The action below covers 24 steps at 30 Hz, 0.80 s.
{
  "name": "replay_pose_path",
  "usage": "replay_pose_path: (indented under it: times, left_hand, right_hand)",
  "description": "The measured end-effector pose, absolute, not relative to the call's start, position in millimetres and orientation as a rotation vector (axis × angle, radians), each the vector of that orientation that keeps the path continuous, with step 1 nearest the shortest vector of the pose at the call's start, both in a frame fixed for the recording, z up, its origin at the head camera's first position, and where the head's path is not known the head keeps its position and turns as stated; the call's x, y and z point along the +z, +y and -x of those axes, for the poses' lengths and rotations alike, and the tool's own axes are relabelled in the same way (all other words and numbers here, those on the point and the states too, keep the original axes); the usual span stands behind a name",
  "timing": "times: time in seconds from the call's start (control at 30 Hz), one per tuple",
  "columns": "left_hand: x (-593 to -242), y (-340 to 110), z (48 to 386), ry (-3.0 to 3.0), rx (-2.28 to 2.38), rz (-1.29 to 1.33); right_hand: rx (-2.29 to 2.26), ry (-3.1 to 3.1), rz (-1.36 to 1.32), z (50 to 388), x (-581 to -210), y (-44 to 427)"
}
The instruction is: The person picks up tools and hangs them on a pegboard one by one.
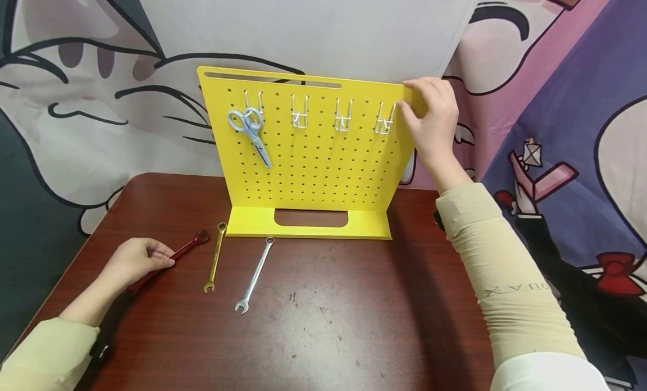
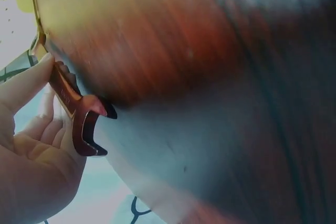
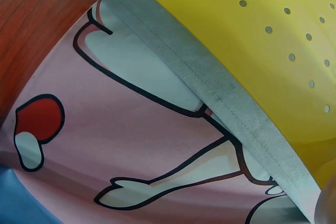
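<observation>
My left hand [image 1: 135,262] pinches a red wrench [image 1: 190,246] by its shank over the left of the table; in the left wrist view the wrench's open jaw end [image 2: 86,127] sticks out past the fingers. With the fingers and thumb of my right hand [image 1: 433,118] I grip the upper right corner of the yellow pegboard [image 1: 313,177]. Light blue scissors [image 1: 253,133] hang from its leftmost white hook. Three more white hooks [image 1: 299,119] carry nothing. A gold wrench [image 1: 215,259] and a silver wrench [image 1: 255,276] lie on the table, right of the red one.
The pegboard stands on its flat base [image 1: 253,222] at the back of the dark red wooden table [image 1: 323,301]. Behind it hangs a cartoon-printed cloth [image 1: 323,31], which also shows in the right wrist view [image 3: 147,129].
</observation>
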<state>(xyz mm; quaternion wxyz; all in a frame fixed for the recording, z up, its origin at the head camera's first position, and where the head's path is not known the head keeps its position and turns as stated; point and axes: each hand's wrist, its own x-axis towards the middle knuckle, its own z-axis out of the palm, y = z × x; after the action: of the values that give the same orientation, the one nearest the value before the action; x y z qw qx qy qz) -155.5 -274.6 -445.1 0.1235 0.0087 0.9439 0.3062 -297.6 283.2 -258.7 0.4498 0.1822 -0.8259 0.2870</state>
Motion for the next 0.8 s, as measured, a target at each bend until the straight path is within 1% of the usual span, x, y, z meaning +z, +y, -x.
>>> replay_pose_path:
  times: [0.33, 0.8]
  left_hand:
    - [-442.4, -249.8, 156.9, 2.881, 1.064, 0.002]
    - [-416.8, -179.8, 168.9, 2.675, 1.581, 0.012]
  right_hand:
    - [0.697, -2.049, -0.449, 297.0, -259.1, 283.5]
    - [0.697, -2.041, -0.466, 297.5, -260.0, 284.8]
